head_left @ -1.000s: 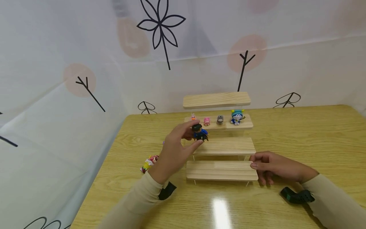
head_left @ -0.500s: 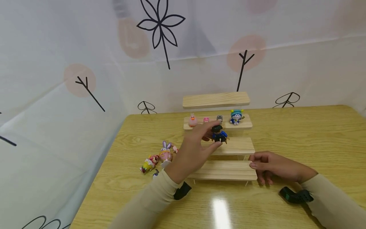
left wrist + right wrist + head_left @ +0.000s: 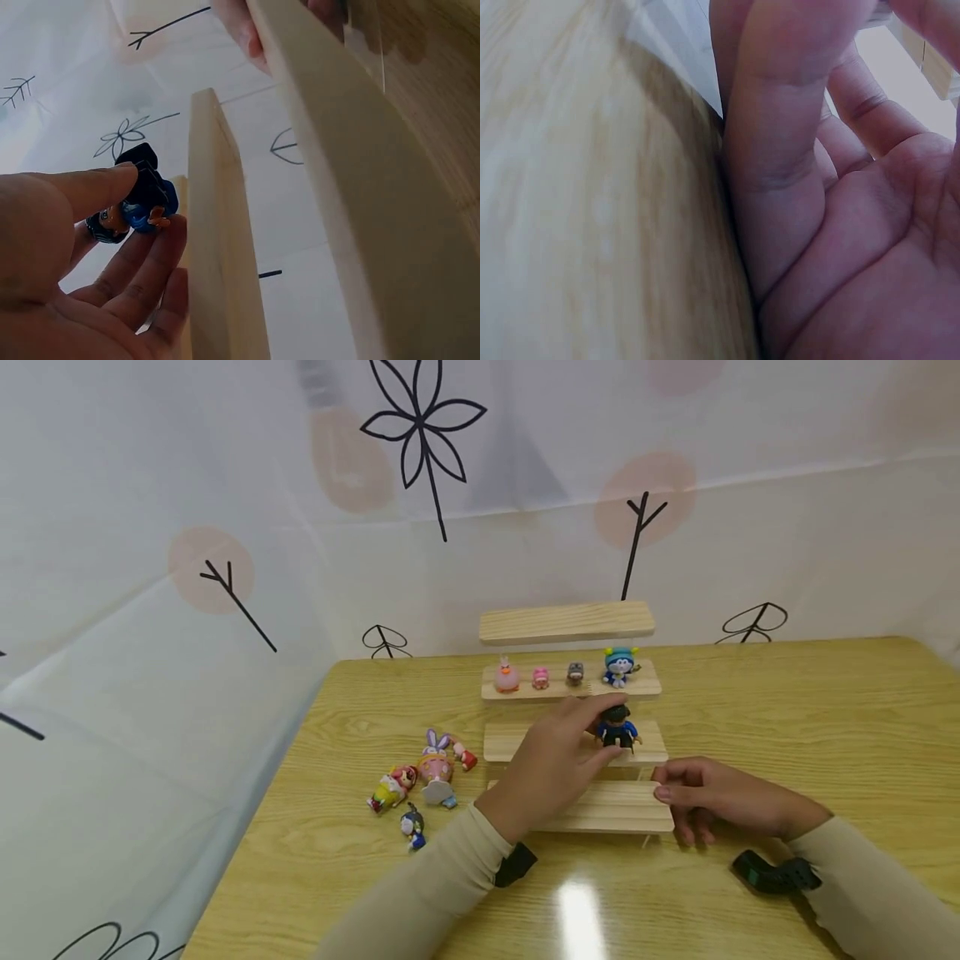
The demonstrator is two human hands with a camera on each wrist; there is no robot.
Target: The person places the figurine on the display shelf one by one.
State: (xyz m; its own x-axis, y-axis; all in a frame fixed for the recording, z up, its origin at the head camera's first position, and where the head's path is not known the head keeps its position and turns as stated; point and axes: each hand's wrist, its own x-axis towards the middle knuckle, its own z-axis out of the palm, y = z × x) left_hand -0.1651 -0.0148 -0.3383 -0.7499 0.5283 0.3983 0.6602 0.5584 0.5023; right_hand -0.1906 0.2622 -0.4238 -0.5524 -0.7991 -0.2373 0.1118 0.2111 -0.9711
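My left hand (image 3: 551, 768) pinches a toy figure (image 3: 617, 728) with dark hair, a blue top and black legs, between thumb and fingers. The figure is upright at the right end of the third tier from the front's neighbour, the second wooden tier (image 3: 517, 742); whether it touches the board cannot be told. In the left wrist view the same figure (image 3: 146, 191) sits between thumb and fingertips. My right hand (image 3: 731, 797) holds the right end of the lowest tier (image 3: 600, 810) of the display shelf, thumb at its corner.
On the tier above stand a pink rabbit-eared figure (image 3: 506, 677), a small pink one (image 3: 540, 677), a grey one (image 3: 575, 673) and a blue-hatted one (image 3: 619, 667). Left of the shelf lie several figures, including a bunny-eared one (image 3: 435, 768). The top tier (image 3: 566, 622) is bare wood.
My left hand has carried the dark-haired figure rightward and slightly down along the second tier, uncovering the figures on the left. My right hand has stayed at the shelf's end.
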